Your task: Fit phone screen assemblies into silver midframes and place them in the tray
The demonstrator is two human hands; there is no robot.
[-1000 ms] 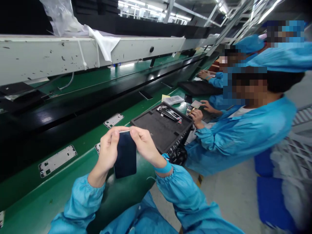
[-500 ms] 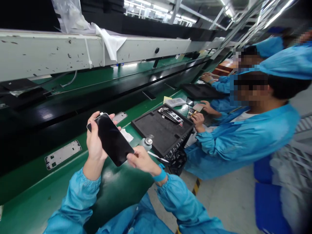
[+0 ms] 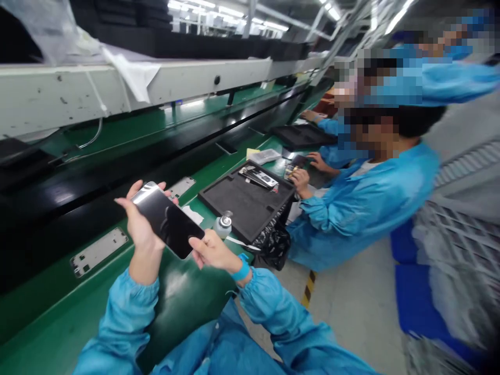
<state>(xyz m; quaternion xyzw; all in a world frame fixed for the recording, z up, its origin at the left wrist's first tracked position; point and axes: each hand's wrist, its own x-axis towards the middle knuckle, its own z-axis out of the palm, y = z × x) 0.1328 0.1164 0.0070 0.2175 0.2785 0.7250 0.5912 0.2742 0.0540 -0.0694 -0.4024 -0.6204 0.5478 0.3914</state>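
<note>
Above the green bench, both of my hands hold a smartphone (image 3: 167,219), its dark glass face up and bright with reflections at the far end. My left hand (image 3: 144,229) cradles it from below and along the left side, fingertips showing past the far edge and the thumb lifted off the glass. With thumb and fingers, my right hand (image 3: 213,250) pinches the near right corner; a blue band circles that wrist. A pale metal phone frame (image 3: 99,252) lies on the bench left of my hands. Another frame (image 3: 182,187) lies behind the phone, partly hidden by my left fingers.
To the right, a black foam tray (image 3: 250,200) carries several phone parts (image 3: 260,177). A small bottle (image 3: 222,225) stands at its near corner beside a white tissue (image 3: 193,214). A black plastic bag (image 3: 273,242) hangs below. A co-worker in blue (image 3: 363,203) handles parts beyond.
The view has swung a little to the right. My left thumb has come off the phone's edge and points outward. The phone is tilted differently, so its glass catches reflections.
</note>
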